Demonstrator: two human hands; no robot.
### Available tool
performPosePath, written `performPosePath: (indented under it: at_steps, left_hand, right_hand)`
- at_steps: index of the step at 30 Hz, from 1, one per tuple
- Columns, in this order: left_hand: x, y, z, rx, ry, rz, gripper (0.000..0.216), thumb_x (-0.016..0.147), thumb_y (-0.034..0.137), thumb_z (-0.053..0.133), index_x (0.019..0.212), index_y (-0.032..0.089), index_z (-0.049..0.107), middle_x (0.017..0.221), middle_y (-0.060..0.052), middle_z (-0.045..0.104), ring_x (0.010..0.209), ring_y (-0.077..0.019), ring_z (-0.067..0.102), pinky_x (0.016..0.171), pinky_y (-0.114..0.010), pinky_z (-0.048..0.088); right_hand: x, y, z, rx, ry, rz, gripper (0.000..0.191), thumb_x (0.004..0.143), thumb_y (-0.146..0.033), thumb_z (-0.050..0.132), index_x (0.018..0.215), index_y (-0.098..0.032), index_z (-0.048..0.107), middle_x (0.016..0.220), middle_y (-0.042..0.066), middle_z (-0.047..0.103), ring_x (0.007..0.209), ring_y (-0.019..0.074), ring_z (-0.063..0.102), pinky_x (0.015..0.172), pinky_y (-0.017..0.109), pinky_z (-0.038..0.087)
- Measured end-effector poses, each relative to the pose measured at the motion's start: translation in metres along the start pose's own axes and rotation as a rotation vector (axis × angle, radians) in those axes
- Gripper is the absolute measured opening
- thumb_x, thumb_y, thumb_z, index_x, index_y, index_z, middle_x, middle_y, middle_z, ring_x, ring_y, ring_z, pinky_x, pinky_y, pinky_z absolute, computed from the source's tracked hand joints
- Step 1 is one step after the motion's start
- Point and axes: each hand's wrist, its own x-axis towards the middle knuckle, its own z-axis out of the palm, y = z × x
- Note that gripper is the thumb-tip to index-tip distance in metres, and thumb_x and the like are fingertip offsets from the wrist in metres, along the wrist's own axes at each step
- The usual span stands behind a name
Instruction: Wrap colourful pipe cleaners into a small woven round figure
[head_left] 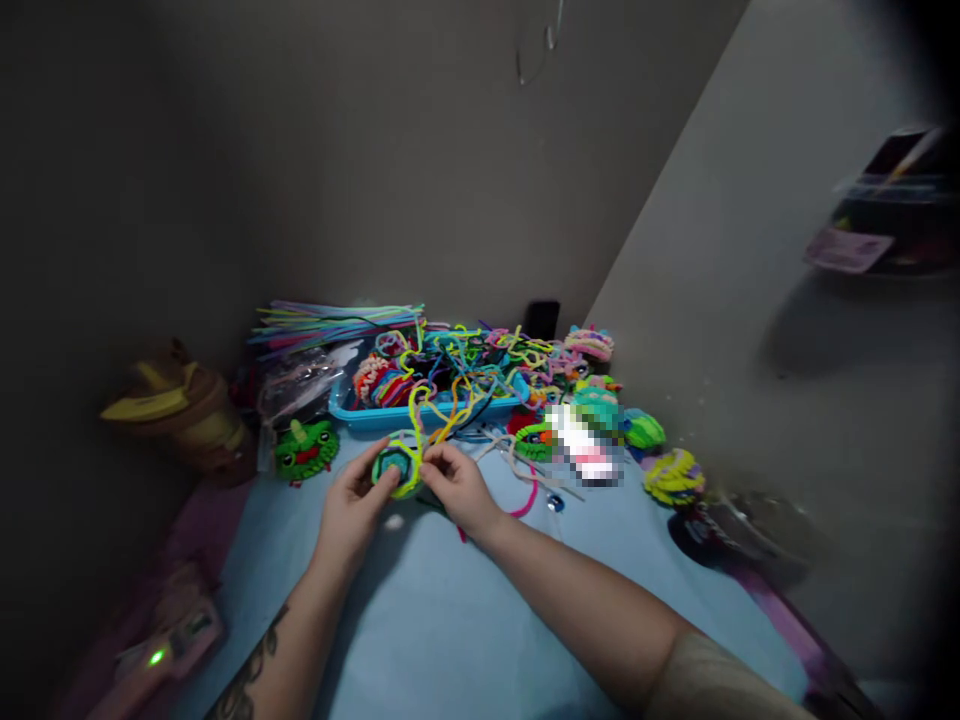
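My left hand (360,492) is closed around a small round coil of pipe cleaners (395,464), teal in the middle with a yellow-green outer ring. Its thumb presses on the teal centre. At the coil's right side, my right hand (459,488) pinches a yellow-green pipe cleaner at the rim. Loose yellow-green ends (417,408) stick up from the coil between the two hands. Just behind the hands lie orange, white and dark pipe cleaners. A pink pipe cleaner (534,492) curves on the table beside my right wrist.
Behind the hands, a blue tray (352,418) holds tangled pipe cleaner pieces. Straight pipe cleaners (337,322) lie in a bundle at back left. A green frog-like figure (306,450) sits left, and fuzzy pieces (673,476) line the right. A hot glue gun (169,640) lies at front left.
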Motion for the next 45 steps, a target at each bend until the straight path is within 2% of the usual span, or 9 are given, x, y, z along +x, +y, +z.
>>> performPosePath:
  at_steps: [8,14,18,26,31,34,37,40,45]
  left_hand:
    - [-0.004,0.001,-0.001,-0.098,-0.055,-0.035,0.064,0.063,0.04,0.08,0.121,0.016,0.065,0.092,-0.005,0.069,0.067,-0.0118,0.057,0.056,-0.021,0.045]
    - [-0.004,-0.001,-0.001,-0.08,-0.078,-0.026,0.061,0.065,0.039,0.079,0.121,0.019,0.065,0.096,-0.006,0.07,0.071,-0.0133,0.06,0.059,-0.022,0.047]
    - [-0.003,-0.004,-0.002,-0.094,-0.085,-0.038,0.064,0.066,0.042,0.077,0.124,0.017,0.063,0.1,-0.008,0.071,0.075,-0.0163,0.063,0.062,-0.025,0.05]
    - [-0.008,0.004,0.002,-0.22,-0.144,-0.132,0.062,0.064,0.038,0.081,0.119,0.016,0.065,0.102,-0.01,0.071,0.077,-0.0162,0.064,0.065,-0.026,0.051]
    - [-0.005,0.002,0.0,-0.129,-0.154,-0.082,0.065,0.068,0.042,0.076,0.125,0.015,0.061,0.105,-0.011,0.069,0.08,-0.0181,0.064,0.068,-0.028,0.051]
    - [-0.006,-0.001,0.001,0.069,-0.089,0.06,0.062,0.075,0.044,0.068,0.128,0.015,0.057,0.116,-0.013,0.064,0.093,-0.0219,0.064,0.076,-0.033,0.054]
    - [-0.008,-0.004,0.002,0.375,0.034,0.368,0.05,0.079,0.039,0.065,0.124,0.018,0.059,0.132,-0.015,0.053,0.116,-0.0268,0.056,0.091,-0.041,0.051]
    - [-0.011,-0.007,0.002,0.601,-0.034,0.574,0.038,0.082,0.031,0.063,0.119,0.023,0.062,0.133,-0.012,0.055,0.124,-0.0264,0.052,0.103,-0.044,0.043]
    - [-0.012,-0.011,-0.001,0.711,-0.149,0.635,0.038,0.087,0.029,0.057,0.124,0.022,0.059,0.132,-0.012,0.059,0.122,-0.0255,0.055,0.102,-0.043,0.046]
  right_hand:
    - [0.006,-0.022,-0.011,-0.113,-0.007,-0.094,0.023,0.08,-0.038,0.061,0.096,-0.021,0.064,0.083,0.001,0.054,0.074,0.015,0.051,0.068,0.028,0.042]
    - [0.01,-0.043,-0.013,-0.222,-0.122,-0.078,0.017,0.076,-0.036,0.069,0.075,-0.019,0.068,0.081,0.0,0.05,0.078,0.0151,0.05,0.071,0.028,0.04]
    - [0.016,-0.049,-0.023,-0.268,-0.148,-0.068,0.016,0.073,-0.037,0.072,0.075,-0.021,0.072,0.084,0.001,0.054,0.082,0.0168,0.052,0.074,0.029,0.04]
    - [0.019,-0.036,-0.026,-0.294,-0.096,-0.09,0.021,0.074,-0.039,0.071,0.07,-0.019,0.069,0.084,0.002,0.057,0.086,0.0186,0.054,0.081,0.032,0.041]
    - [0.017,-0.03,-0.02,-0.365,-0.178,-0.13,0.023,0.082,-0.034,0.063,0.064,-0.019,0.061,0.084,0.001,0.051,0.087,0.0178,0.051,0.083,0.032,0.039]
    - [0.015,-0.029,-0.018,-0.416,-0.163,-0.139,0.024,0.084,-0.029,0.059,0.062,-0.019,0.056,0.083,0.001,0.049,0.087,0.0176,0.05,0.083,0.032,0.038]
    - [0.014,-0.027,-0.016,-0.459,-0.066,-0.14,0.023,0.083,-0.025,0.059,0.062,-0.019,0.053,0.083,0.001,0.048,0.09,0.0182,0.049,0.086,0.033,0.038]
    - [0.011,-0.028,-0.014,-0.486,-0.005,-0.137,0.02,0.082,-0.024,0.06,0.064,-0.02,0.054,0.087,0.002,0.049,0.093,0.0189,0.049,0.088,0.034,0.038]
    - [0.009,-0.033,-0.012,-0.487,-0.03,-0.15,0.018,0.085,-0.025,0.055,0.068,-0.021,0.052,0.085,0.002,0.05,0.086,0.0175,0.051,0.082,0.032,0.041]
